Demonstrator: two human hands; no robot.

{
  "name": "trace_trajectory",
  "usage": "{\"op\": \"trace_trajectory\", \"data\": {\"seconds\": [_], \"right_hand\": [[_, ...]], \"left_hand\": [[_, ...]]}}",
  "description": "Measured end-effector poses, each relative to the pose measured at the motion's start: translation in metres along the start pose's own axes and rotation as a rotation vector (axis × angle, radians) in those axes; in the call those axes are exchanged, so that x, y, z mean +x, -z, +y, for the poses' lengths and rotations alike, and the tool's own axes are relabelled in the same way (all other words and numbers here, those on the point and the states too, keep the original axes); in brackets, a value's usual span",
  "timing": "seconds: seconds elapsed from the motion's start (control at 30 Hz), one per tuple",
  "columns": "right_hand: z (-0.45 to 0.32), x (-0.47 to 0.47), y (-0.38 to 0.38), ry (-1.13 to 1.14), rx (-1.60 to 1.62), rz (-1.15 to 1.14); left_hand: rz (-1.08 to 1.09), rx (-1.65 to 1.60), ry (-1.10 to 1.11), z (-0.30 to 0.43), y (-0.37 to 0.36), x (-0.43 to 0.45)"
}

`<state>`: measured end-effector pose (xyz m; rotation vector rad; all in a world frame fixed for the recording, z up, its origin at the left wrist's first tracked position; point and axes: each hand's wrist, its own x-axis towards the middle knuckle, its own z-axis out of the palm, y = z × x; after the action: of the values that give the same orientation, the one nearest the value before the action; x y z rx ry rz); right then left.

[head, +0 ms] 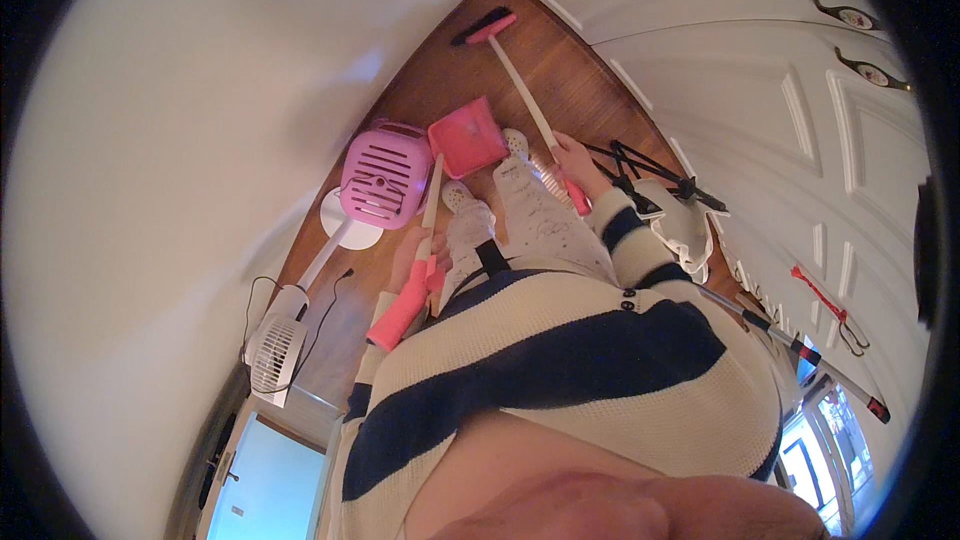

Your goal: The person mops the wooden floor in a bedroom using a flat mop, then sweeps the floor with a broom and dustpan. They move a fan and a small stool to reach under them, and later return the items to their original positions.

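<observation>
My left hand [420, 251] is closed around the long handle of a pink dustpan [469, 136], just above its pink grip. The dustpan's tray lies on the wooden floor in front of my feet. In my right hand [579, 163] is the pale handle of a broom [523, 82], near its pink end grip. The broom's pink head with dark bristles rests on the floor farther off, towards the corner, apart from the dustpan. No debris can be made out in the tray.
At left stand a pink slotted plastic pet carrier [385, 178] and a white fan [279, 351] with a black cord. To the right are a black folded stand [645, 176], a white bag [679, 229], a telescopic pole [795, 345] and white panelled doors [750, 90]. A wall runs along the left.
</observation>
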<state>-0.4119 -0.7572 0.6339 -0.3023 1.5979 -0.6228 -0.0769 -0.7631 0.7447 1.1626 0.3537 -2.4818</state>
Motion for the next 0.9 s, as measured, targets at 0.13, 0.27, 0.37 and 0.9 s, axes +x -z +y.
{"op": "trace_trajectory", "data": {"seconds": [0.13,0.27,0.37,0.9], "right_hand": [[-0.008,-0.006,-0.001,0.241,-0.066,0.072],[-0.027,0.077,-0.003,0.164,-0.125,0.132],[-0.013,0.070,-0.003,0.158,-0.166,0.071],[0.044,0.073,-0.025,0.242,-0.299,0.168]], "left_hand": [[0.053,-0.006,-0.042,-0.001,-0.003,0.001],[0.034,0.003,-0.026,0.001,-0.012,0.002],[0.035,0.051,-0.031,-0.001,-0.009,0.003],[0.051,0.043,-0.016,-0.003,0.000,-0.002]]}}
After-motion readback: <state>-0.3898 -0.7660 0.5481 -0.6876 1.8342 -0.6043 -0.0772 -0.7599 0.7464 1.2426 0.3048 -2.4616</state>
